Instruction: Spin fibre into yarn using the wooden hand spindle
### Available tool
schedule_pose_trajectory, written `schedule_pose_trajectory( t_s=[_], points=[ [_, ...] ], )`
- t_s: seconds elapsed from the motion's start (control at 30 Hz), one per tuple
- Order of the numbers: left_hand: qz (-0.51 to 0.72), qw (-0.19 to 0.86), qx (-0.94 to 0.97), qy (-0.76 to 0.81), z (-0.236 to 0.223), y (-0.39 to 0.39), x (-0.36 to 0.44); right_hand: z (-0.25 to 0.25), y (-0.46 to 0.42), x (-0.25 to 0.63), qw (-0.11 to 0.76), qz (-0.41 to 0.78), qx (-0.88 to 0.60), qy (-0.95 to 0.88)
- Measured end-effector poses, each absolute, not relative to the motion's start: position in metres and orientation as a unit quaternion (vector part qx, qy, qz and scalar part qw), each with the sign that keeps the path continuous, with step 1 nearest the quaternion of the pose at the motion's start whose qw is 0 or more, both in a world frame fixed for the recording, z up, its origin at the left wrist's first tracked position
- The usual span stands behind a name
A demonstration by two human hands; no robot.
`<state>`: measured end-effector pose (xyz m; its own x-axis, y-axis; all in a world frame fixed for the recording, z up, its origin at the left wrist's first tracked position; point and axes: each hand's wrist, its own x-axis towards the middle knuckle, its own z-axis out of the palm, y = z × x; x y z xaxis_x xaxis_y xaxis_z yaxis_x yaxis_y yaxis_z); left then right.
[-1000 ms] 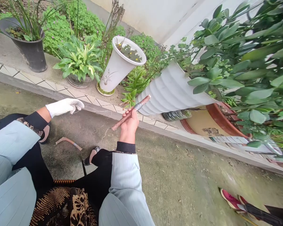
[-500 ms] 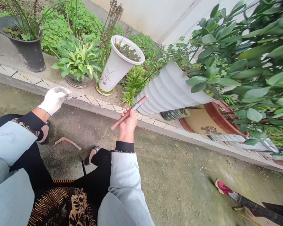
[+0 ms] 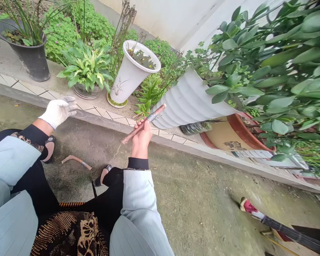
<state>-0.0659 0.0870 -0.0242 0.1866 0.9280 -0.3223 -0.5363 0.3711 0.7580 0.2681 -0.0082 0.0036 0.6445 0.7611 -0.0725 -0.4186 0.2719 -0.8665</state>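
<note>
My right hand (image 3: 141, 137), bare, is closed around a reddish-brown stick (image 3: 130, 136). Its pale cut end points up and right. Just above the fingers, a grey winding (image 3: 151, 117) wraps part of the stick. My left hand (image 3: 57, 112) wears a white glove and is off to the left, its fingers apart. A thin pale thread (image 3: 101, 118) hangs in loose curves between that glove and the stick; whether the fingers touch it I cannot tell. On the ground between my feet lies a bent stick (image 3: 76, 161) with a similar grey band.
Along the tiled ledge (image 3: 109, 114) stand a black pot (image 3: 33, 58), a leafy plant (image 3: 88, 67), a tall white pot (image 3: 133, 78), a ribbed white planter (image 3: 186, 99) and a tan pot (image 3: 226, 133). A person's red shoe (image 3: 247, 205) is at lower right.
The fingers of my left hand have spread apart from a pinch, and the thread now shows in slack curves beside them. My right hand still grips the stick, nearly in place.
</note>
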Motion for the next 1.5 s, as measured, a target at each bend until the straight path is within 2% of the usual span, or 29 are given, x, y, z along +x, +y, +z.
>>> schedule_pose_trajectory(
  t_s=[0.07, 0.17, 0.2, 0.23, 0.3, 0.33, 0.4, 0.53, 0.67, 0.73, 0.9, 1.0, 1.17, 1.37, 1.5],
  points=[
    [0.551, 0.659, 0.251, 0.446, -0.021, 0.091, -0.066, 0.002, -0.007, 0.265, 0.786, 0.386, -0.453, -0.171],
    [0.677, 0.467, 0.316, 0.472, -0.018, 0.085, -0.058, -0.001, -0.003, 0.26, 0.785, 0.391, -0.45, -0.169],
    [0.681, 0.463, 0.367, 0.434, -0.018, 0.079, -0.052, -0.001, -0.001, 0.258, 0.78, 0.392, -0.457, -0.173],
    [0.634, 0.508, 0.436, 0.388, -0.018, 0.071, -0.045, -0.001, 0.0, 0.255, 0.774, 0.393, -0.464, -0.178],
    [0.401, 0.624, 0.58, 0.335, -0.021, 0.052, -0.027, -0.001, 0.002, 0.249, 0.764, 0.395, -0.476, -0.183],
    [0.284, 0.647, 0.628, 0.328, -0.024, 0.042, -0.017, 0.0, 0.002, 0.245, 0.76, 0.399, -0.479, -0.184],
    [0.205, 0.605, 0.675, 0.369, -0.032, 0.028, 0.004, 0.001, 0.001, 0.235, 0.751, 0.41, -0.481, -0.189],
    [0.184, 0.519, 0.696, 0.46, -0.048, 0.02, 0.037, 0.001, -0.002, 0.216, 0.728, 0.442, -0.481, -0.209],
    [0.169, 0.521, 0.69, 0.473, -0.059, 0.026, 0.055, 0.001, -0.003, 0.206, 0.712, 0.469, -0.474, -0.221],
    [0.2, 0.581, 0.652, 0.444, -0.065, 0.028, 0.061, 0.002, -0.004, 0.204, 0.709, 0.478, -0.468, -0.223],
    [0.217, 0.822, 0.427, 0.308, -0.076, 0.027, 0.076, 0.007, -0.008, 0.203, 0.708, 0.5, -0.446, -0.223],
    [0.27, 0.883, 0.324, 0.208, -0.068, 0.027, 0.078, 0.01, -0.011, 0.21, 0.706, 0.493, -0.453, -0.233],
    [0.392, 0.851, 0.318, 0.145, -0.05, 0.033, 0.071, 0.013, -0.013, 0.232, 0.74, 0.441, -0.471, -0.191],
    [0.357, 0.821, 0.414, 0.164, -0.037, 0.036, 0.064, 0.006, -0.012, 0.24, 0.744, 0.456, -0.469, -0.137],
    [0.344, 0.754, 0.514, 0.222, -0.034, 0.037, 0.06, 0.002, -0.011, 0.236, 0.748, 0.462, -0.458, -0.129]
  ],
)
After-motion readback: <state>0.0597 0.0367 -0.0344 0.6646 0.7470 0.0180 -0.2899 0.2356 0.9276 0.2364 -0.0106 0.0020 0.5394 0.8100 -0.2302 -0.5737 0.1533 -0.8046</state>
